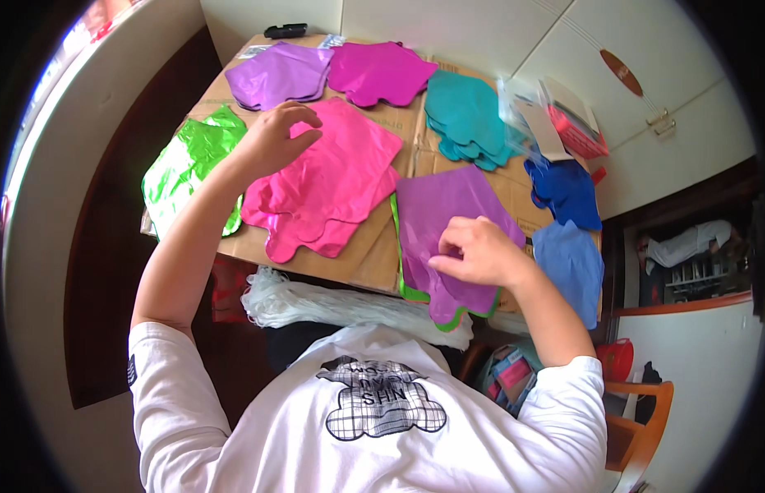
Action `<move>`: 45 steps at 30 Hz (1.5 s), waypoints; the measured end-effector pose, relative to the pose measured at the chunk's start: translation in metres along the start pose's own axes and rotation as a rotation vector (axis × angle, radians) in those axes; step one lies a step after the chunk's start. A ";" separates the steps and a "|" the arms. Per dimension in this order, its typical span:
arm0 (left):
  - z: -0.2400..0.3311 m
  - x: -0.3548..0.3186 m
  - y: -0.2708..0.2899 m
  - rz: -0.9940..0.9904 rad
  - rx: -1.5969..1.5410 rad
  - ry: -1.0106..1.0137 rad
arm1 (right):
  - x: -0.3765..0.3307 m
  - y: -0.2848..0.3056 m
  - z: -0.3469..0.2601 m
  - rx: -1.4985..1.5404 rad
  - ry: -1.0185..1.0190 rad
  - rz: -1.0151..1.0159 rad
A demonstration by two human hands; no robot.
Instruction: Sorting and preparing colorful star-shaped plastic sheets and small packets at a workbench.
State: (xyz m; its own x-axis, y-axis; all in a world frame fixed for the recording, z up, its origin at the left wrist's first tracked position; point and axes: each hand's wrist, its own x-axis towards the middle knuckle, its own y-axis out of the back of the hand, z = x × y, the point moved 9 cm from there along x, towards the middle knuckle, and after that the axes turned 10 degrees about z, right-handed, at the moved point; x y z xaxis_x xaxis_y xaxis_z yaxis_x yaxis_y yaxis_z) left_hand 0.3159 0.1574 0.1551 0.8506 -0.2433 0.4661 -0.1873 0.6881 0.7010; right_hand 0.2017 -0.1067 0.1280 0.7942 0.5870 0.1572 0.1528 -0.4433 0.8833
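Note:
My left hand (282, 131) hovers over the far left part of a stack of shiny pink flat foil pieces (333, 164) with lobed edges. Its fingers are bent and its thumb stands apart, with nothing seen between them. Over a purple foil piece (456, 193) on the near right is my right hand (479, 251), fingers curled and thumb apart from them. Whether its fingertips touch the purple foil I cannot tell. Beneath that piece, a bright green one (411, 293) shows at the edges. A crumpled green foil piece (193, 164) lies left of the pink stack.
Cardboard (362, 267) covers the table. Lilac (280, 74), magenta (382, 72) and teal (465, 115) stacks lie along the back. Dark blue (565, 193) and light blue (570, 263) pieces are at right, near a red basket (580, 131). A white thread bundle (341, 302) lies before me.

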 end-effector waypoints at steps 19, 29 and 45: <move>-0.095 0.088 -0.019 0.017 0.076 0.131 | 0.352 -0.065 0.155 -0.067 -0.504 0.096; -0.113 0.107 -0.051 0.079 0.101 -0.003 | 0.343 -0.051 0.131 -0.085 -0.492 0.089; -0.115 0.117 -0.072 0.048 0.128 0.029 | 0.353 -0.071 0.180 0.014 -0.637 0.093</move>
State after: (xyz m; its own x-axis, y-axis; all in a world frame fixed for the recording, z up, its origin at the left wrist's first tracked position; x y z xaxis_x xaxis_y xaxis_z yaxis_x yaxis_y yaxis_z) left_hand 0.4856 0.1586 0.0972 0.8526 -0.1914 0.4863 -0.2875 0.6053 0.7423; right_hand 0.5767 0.0097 0.0414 0.9975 0.0305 -0.0638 0.0705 -0.4840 0.8722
